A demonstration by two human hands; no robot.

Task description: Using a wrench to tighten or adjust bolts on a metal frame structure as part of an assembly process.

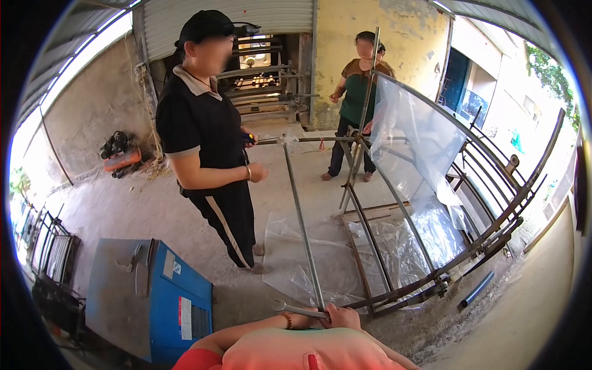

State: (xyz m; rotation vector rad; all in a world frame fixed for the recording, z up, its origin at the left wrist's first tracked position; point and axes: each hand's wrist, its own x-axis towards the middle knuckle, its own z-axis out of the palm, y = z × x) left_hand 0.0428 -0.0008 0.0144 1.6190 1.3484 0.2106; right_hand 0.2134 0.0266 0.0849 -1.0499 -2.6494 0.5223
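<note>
At the lower edge, my left hand (306,320) is closed round a grey open-end wrench (296,309), its jaw pointing left. My right hand (343,317) is closed beside it at the near end of a long metal pipe (298,213); the wrench's tail reaches those fingers, which partly hide the grip. The pipe slopes away to a crossbar (308,140) of a metal frame (383,262). Clear plastic sheeting (419,135) hangs from the frame's right side, and more plastic (296,259) lies on the floor beneath.
One person (206,117) in black stands left of the pipe, a dark object in one hand. Another person (357,98) stands behind the frame, near an upright pole. A blue metal cabinet (179,296) stands at near left. A blue tube (477,290) lies right; an orange machine (122,158) sits by the wall.
</note>
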